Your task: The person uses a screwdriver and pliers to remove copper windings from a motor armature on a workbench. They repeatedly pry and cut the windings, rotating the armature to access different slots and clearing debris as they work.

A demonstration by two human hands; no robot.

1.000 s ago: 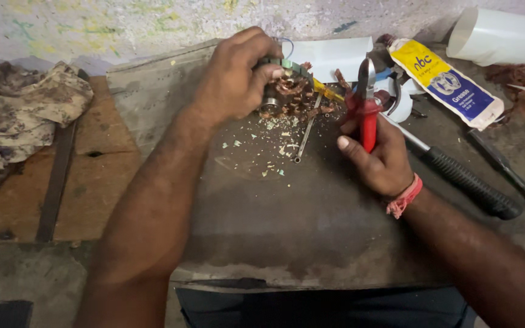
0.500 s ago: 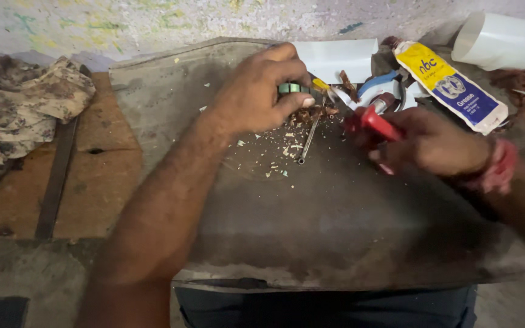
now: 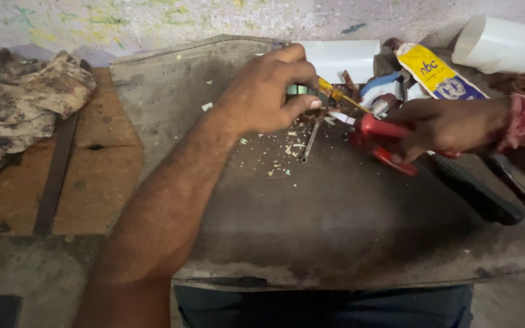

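Observation:
My left hand [image 3: 268, 91] is closed around a small greenish metal part [image 3: 297, 89] held just above the dark worn bench top [image 3: 311, 206]. My right hand [image 3: 448, 124] grips red-handled pliers [image 3: 378, 136], lying sideways with the jaws pointing left toward that part. A yellow-handled screwdriver [image 3: 335, 94] lies between the two hands. Pale shavings [image 3: 284, 155] and a thin metal rod [image 3: 309, 141] lie under my left hand.
A black-handled tool [image 3: 475, 194] rests right of the pliers. A yellow and blue packet [image 3: 435, 73], a white box [image 3: 341, 58] and a white roll [image 3: 505, 39] sit at the back. A crumpled rag [image 3: 19, 103] lies on the wooden surface at left.
My right hand has turned the pliers from upright to lying flat, jaws now pointing left at the part. My left hand has shifted slightly right and keeps its hold.

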